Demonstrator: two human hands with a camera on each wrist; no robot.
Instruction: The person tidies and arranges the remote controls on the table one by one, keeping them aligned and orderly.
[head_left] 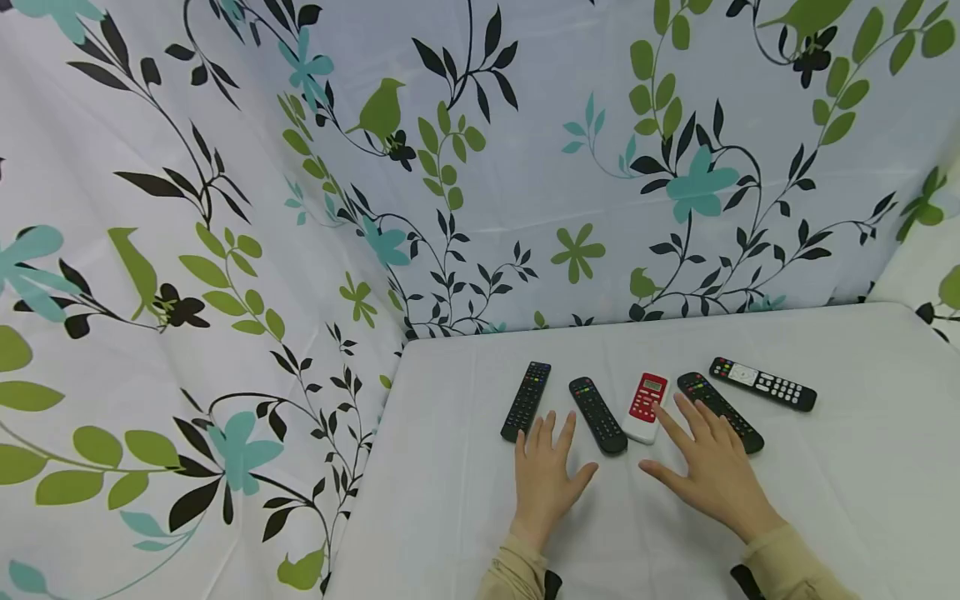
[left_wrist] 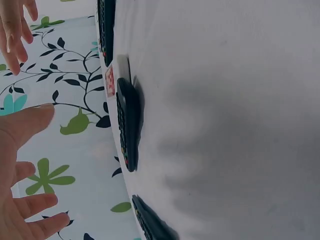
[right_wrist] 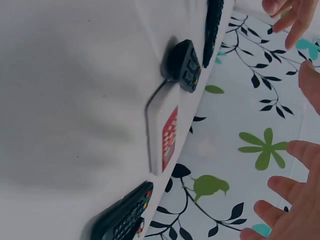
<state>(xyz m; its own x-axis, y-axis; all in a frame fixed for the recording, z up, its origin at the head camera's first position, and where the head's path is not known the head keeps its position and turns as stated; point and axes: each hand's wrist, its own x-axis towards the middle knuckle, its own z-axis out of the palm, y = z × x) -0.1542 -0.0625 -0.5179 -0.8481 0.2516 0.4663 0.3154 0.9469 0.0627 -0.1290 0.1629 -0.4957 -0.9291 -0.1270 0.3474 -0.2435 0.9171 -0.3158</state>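
Several remote controls lie on a white table. My left hand (head_left: pixel 546 479) is held above the table with fingers spread and nothing in it. Just beyond its fingertips are a slim black remote (head_left: pixel 527 402) and a second black remote (head_left: pixel 597 415) with a rounded end. My right hand (head_left: pixel 708 471), also spread and holding nothing, hovers before a white remote with a red face (head_left: pixel 647 407) and a longer black remote (head_left: pixel 738 421), which its fingers partly cover in the head view. Farther right lies a black remote with a silver panel (head_left: pixel 780 390). Both wrist views show the hands raised off the surface.
The white tabletop (head_left: pixel 862 492) extends around the remotes, its back edge meeting a curtain (head_left: pixel 525 192) printed with leaves, birds and flowers. More of this patterned cloth hangs along the left side.
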